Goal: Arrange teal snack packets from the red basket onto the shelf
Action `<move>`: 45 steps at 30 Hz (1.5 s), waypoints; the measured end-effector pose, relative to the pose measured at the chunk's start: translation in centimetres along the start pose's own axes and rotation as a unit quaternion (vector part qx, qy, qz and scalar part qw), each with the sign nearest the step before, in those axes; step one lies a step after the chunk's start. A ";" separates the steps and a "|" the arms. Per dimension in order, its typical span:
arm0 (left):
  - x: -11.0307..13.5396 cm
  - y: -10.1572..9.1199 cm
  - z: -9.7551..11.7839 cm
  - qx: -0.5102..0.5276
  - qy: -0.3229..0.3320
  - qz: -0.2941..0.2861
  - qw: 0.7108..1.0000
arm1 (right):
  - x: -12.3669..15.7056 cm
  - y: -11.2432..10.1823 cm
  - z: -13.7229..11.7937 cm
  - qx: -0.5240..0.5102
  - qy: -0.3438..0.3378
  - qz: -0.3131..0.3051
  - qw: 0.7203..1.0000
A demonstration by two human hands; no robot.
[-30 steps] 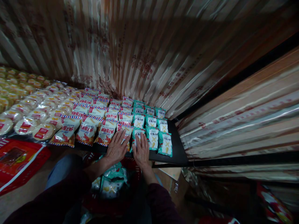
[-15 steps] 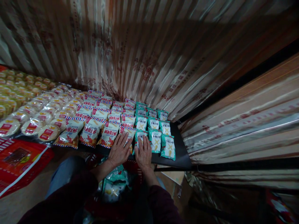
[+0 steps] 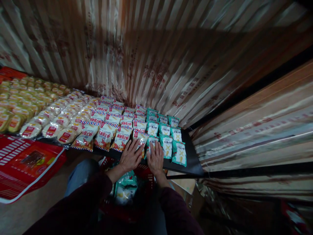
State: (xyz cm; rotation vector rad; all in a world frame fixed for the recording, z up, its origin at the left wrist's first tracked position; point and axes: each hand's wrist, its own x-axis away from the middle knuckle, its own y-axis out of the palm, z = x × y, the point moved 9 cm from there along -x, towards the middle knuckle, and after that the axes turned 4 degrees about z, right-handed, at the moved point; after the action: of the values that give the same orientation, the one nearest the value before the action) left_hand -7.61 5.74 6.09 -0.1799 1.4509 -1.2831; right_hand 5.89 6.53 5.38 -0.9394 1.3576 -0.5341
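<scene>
On the black shelf (image 3: 192, 155): snack packets lie in close rows, and both of my hands rest at the front edge.
Left hand (image 3: 131, 158): my fingers lie flat and a little apart over the lower part of a red-and-white packet (image 3: 140, 135), the front one nearest the green rows; they are not clamped on it.
Right hand (image 3: 156, 160): my fingers are stretched out, slightly apart at the tips, on a green packet (image 3: 153, 139) in the front row; they do not grip it.
Beside that packet: two more green packets (image 3: 167, 147) finish the front row toward the right.
Farther left: round clear-wrapped packs (image 3: 51, 130), then yellowish packs (image 3: 22, 94).
Below my wrists: loose green packets (image 3: 124, 192) sit in a dark red basket.
Lower left: another red basket (image 3: 13, 178) with a white handle.
Behind the rows: striped, plastic-covered sheeting (image 3: 156, 49).
</scene>
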 end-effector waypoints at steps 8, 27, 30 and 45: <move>2.5 -1.0 -1.0 -0.027 -0.012 -0.025 0.999 | -0.4 -1.0 -3.9 0.002 -0.033 0.000 0.999; 1.8 -2.1 -6.2 -0.056 -0.105 0.023 0.993 | -1.5 1.8 -8.2 -0.042 -0.042 -0.060 0.996; 1.7 -2.2 -6.0 -0.056 -0.104 0.021 0.993 | -1.6 1.6 -8.2 -0.046 -0.040 -0.058 0.996; 2.7 -0.8 -2.9 -0.051 -0.037 -0.021 0.998 | -1.8 1.3 -7.8 -0.097 -0.028 -0.045 0.994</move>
State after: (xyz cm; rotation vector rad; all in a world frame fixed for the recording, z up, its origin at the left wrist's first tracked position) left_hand -11.24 5.23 4.35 -0.3230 1.4569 -1.2245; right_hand -2.24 6.74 5.75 -1.1703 1.3377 -0.4442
